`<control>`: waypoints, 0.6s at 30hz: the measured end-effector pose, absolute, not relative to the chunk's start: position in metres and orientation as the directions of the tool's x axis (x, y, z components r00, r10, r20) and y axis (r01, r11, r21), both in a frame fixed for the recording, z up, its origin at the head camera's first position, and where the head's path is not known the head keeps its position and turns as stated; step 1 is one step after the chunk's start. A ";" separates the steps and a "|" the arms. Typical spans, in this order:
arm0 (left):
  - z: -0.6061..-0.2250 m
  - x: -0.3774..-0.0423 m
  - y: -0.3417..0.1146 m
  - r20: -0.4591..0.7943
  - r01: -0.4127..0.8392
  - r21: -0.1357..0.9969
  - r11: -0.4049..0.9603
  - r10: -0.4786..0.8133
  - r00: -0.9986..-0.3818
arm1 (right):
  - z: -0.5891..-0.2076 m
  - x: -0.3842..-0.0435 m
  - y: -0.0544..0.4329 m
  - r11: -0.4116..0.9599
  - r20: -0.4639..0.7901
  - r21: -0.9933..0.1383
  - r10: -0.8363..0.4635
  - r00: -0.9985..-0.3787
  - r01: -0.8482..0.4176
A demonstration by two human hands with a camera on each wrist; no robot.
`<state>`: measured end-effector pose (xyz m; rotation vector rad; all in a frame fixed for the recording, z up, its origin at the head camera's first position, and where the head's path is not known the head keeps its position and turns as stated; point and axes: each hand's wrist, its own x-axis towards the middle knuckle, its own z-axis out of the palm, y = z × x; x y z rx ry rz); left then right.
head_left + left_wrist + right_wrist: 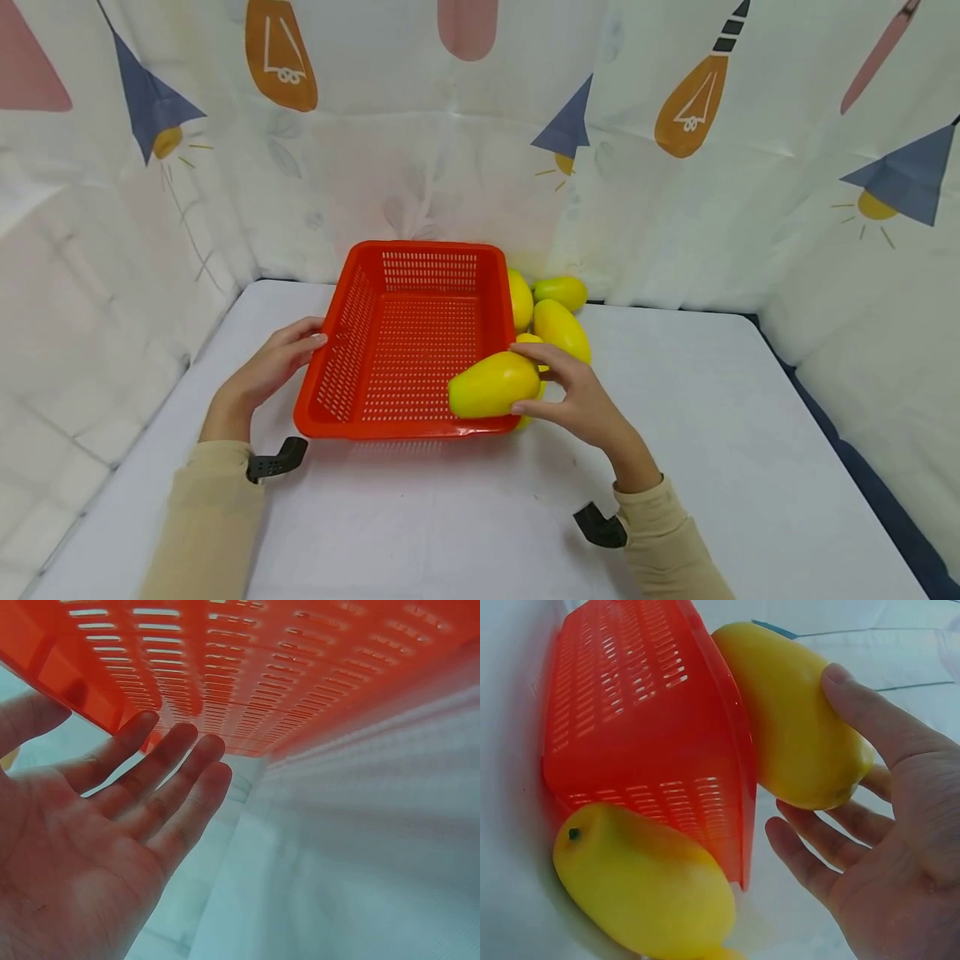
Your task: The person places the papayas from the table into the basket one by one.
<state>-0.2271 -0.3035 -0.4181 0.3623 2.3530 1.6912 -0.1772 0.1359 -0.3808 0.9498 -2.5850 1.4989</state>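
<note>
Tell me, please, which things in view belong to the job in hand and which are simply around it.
Belonging to the job:
- Red basket, the left hand at its left side
- Yellow fruit, pinched by the right hand
- Other yellow fruits beside the basket, probably

Just around it:
- Printed cloth backdrop
- Black wrist bands
- White table

We wear long beige sleeves: the left sleeve (206, 521) at seven o'clock, the right sleeve (671, 542) at five, creased near its cuff. Our black, bent left wrist mount (279, 460) juts toward two o'clock, our black right wrist mount (602, 527) toward ten.
</note>
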 end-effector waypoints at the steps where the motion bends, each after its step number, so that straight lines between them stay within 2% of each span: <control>1: -0.417 -0.227 -0.303 -0.034 0.071 0.950 0.304 0.326 -0.945 | -0.380 -0.177 0.135 0.363 0.293 -0.786 -0.495 -0.818 -0.501; 11: -0.417 -0.229 -0.301 -0.052 0.052 0.951 0.304 0.322 -0.945 | -0.381 -0.177 0.134 0.311 0.299 -0.798 -0.540 -0.787 -0.517; 18: -0.416 -0.228 -0.303 -0.054 0.047 0.949 0.312 0.305 -0.951 | -0.380 -0.181 0.140 0.336 0.300 -0.796 -0.502 -0.811 -0.503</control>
